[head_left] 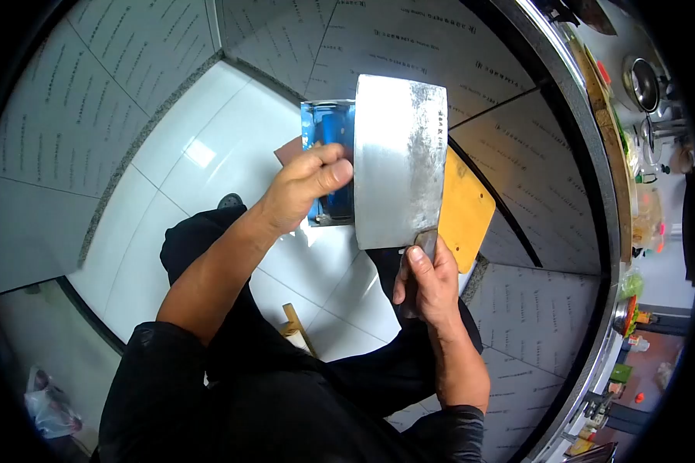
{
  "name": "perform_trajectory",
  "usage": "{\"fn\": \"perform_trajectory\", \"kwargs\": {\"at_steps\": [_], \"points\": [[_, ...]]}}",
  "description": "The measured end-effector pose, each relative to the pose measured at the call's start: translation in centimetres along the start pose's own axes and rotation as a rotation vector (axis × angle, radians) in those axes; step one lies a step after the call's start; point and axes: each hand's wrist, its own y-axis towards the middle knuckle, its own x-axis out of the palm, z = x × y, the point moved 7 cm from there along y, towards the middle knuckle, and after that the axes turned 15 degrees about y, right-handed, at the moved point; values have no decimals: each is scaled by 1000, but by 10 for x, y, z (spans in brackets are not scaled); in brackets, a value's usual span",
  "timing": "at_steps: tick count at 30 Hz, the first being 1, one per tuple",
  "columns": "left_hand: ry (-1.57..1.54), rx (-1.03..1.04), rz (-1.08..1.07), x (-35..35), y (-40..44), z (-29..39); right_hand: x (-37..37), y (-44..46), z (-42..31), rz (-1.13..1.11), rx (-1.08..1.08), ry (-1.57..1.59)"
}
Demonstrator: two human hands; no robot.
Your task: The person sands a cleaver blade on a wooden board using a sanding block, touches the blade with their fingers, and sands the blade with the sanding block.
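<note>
A wide cleaver (401,162) is raised in front of me, its broad grey blade facing the camera with dark stains along the right side. My right hand (428,278) is wrapped round its handle (409,297), thumb near the base of the blade. My left hand (309,181) is beside the blade's left edge, thumb and forefinger a little apart and pointing at it; I cannot tell whether they touch it. Nothing shows in that hand. Below and partly behind the blade stands a blue box-like container (307,123), largely covered. A reddish-brown piece (288,150) shows behind my left hand.
A yellow board (469,204) with small holes leans at the right behind the cleaver. White tiles (201,147) cover the floor. A wooden piece (297,328) lies between my legs. At right runs a counter (614,231) with pans and food; a plastic bag (50,405) sits lower left.
</note>
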Motion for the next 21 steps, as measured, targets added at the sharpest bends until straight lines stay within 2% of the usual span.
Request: {"fn": "perform_trajectory", "kwargs": {"at_steps": [4, 7, 14, 21], "points": [[-156, -69, 14, 15, -2, 5, -5, -1, 5, -14, 23, 11], [-120, -154, -51, 21, -2, 8, -1, -1, 6, -20, 34, -16], [25, -242, 93, 5, -4, -4, 6, 1, 6, -9, 1, -144], [-1, -350, 261, -24, -1, -1, -1, -7, 14, -35, 82, -196]]}}
